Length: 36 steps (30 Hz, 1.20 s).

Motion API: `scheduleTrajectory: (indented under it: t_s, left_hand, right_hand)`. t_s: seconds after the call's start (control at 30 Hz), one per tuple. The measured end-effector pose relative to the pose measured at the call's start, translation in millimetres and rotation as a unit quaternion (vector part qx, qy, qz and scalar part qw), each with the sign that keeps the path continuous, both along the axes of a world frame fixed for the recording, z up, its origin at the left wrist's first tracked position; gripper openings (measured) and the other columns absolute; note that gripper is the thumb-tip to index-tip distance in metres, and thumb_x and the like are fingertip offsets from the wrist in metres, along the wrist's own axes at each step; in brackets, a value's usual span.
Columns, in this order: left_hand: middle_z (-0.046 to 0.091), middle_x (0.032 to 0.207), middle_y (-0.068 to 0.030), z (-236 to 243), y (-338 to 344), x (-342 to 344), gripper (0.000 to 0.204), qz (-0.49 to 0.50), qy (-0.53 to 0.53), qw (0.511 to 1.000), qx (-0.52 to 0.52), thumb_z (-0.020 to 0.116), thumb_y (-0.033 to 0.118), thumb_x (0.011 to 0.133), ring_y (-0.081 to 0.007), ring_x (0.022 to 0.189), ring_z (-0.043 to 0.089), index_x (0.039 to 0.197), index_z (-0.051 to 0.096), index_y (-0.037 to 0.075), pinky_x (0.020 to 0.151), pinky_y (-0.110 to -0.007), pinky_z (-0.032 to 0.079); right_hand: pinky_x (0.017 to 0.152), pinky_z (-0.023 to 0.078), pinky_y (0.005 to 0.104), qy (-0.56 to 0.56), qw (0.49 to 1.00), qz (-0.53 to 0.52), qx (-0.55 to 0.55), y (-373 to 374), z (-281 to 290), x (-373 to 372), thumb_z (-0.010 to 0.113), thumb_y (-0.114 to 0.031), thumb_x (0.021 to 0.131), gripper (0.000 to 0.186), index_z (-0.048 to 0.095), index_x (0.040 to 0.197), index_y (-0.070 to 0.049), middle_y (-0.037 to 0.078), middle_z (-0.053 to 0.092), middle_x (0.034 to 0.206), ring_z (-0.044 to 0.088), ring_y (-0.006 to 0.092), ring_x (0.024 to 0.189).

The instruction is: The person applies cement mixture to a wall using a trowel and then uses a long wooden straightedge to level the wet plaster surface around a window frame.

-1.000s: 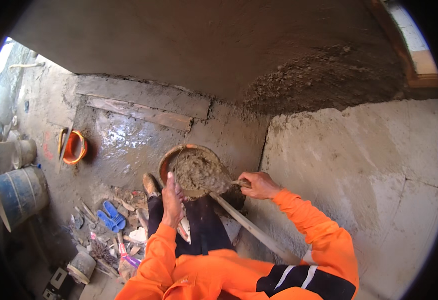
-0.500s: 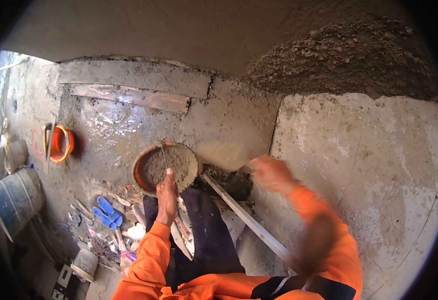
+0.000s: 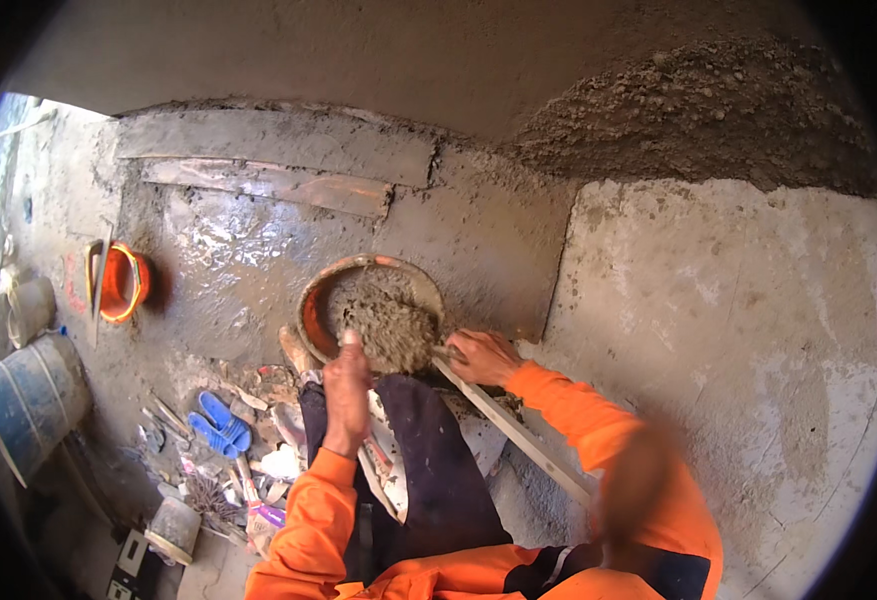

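Observation:
An orange-rimmed, mortar-caked bucket [image 3: 315, 330] rests tilted at my knees, with wet grey mortar [image 3: 383, 312] inside. My left hand [image 3: 346, 392] is closed at the bucket's near edge, thumb up; its fingers are partly hidden. On the bucket's right side, my right hand [image 3: 482, 357] grips the handle of a trowel [image 3: 446, 352]. Its blade cannot be made out under a heap of mortar over the bucket. Just below the right hand, a long straight bar [image 3: 518, 435] slants toward my right side.
Rough fresh mortar [image 3: 698, 110] covers the upper right surface. Boards [image 3: 278, 187] lie along the far edge. Leftward are a small orange bucket [image 3: 123, 285], blue slippers [image 3: 220, 425], a blue drum [image 3: 33, 400] and rubble. A pale slab [image 3: 718, 330] spreads to the right.
My right hand has swung left and nearer, bringing the blurred trowel over to the bucket. The bucket has shifted right and tilted, and mortar is heaped at its right side.

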State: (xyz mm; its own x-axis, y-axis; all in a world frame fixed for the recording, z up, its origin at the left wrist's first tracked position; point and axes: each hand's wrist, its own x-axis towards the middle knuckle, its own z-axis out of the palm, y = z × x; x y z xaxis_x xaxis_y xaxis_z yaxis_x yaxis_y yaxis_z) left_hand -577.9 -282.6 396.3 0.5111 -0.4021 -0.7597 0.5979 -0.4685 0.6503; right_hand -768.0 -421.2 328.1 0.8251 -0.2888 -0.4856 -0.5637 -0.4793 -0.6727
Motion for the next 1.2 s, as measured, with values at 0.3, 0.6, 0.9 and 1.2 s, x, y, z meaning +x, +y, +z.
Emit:
scheduleTrajectory:
  t_s: [0.3, 0.6, 0.9, 1.2]
  left_hand:
    - [0.028, 0.052, 0.002, -45.3, -9.1, 6.8, 0.055, 0.027, 0.02, 0.999, 0.009, 0.043, 0.055, 0.088, -0.0116, 0.048, 0.031, 0.055, 0.029, 0.014, 0.049, -0.027, 0.03]
    - [0.03, 0.052, 0.0054, -30.5, -10.5, -3.5, 0.053, -0.033, -0.032, 0.997, 0.057, 0.044, 0.05, 0.091, -0.0071, 0.05, 0.024, 0.054, 0.033, 0.014, 0.046, -0.027, 0.019]
    - [0.035, 0.053, 0.0022, 22.9, -19.7, -37.5, 0.051, -0.151, 0.002, 0.988, -0.027, 0.045, 0.044, 0.092, -0.0081, 0.049, 0.029, 0.055, 0.037, 0.01, 0.047, -0.026, 0.027]
    - [0.026, 0.053, 0.0041, 7.1, -9.1, 1.8, 0.051, -0.015, 0.067, 0.998, -0.012, 0.043, 0.05, 0.091, -0.0099, 0.049, 0.026, 0.055, 0.029, 0.015, 0.048, -0.027, 0.027]
  right_hand:
    - [0.056, 0.048, 0.0239, 0.227, 0.915, -0.264, 0.205, -205.0, 23.6, -27.2, 0.055, -0.012, 0.087, 0.033, 0.049, 0.117, 0.002, 0.013, 0.061, 0.09, 0.054, 0.0164, 0.061]
    - [0.056, 0.049, 0.0311, 0.01, 0.991, 0.04, -0.131, -80.5, 49.6, -36.6, 0.059, -0.017, 0.083, 0.023, 0.055, 0.102, -0.007, 0.008, 0.054, 0.089, 0.06, 0.0195, 0.068]
    - [0.07, 0.044, 0.0456, -0.04, 0.994, -0.098, -0.016, 64.6, -73.5, 29.7, 0.057, -0.019, 0.073, 0.022, 0.048, 0.084, -0.002, 0.021, 0.052, 0.073, 0.056, 0.0378, 0.078]
    - [0.052, 0.044, 0.0369, 0.008, 0.992, -0.1, 0.07, -30.7, 75.2, -41.1, 0.063, -0.021, 0.075, 0.022, 0.057, 0.088, -0.004, 0.01, 0.057, 0.062, 0.057, 0.024, 0.055]
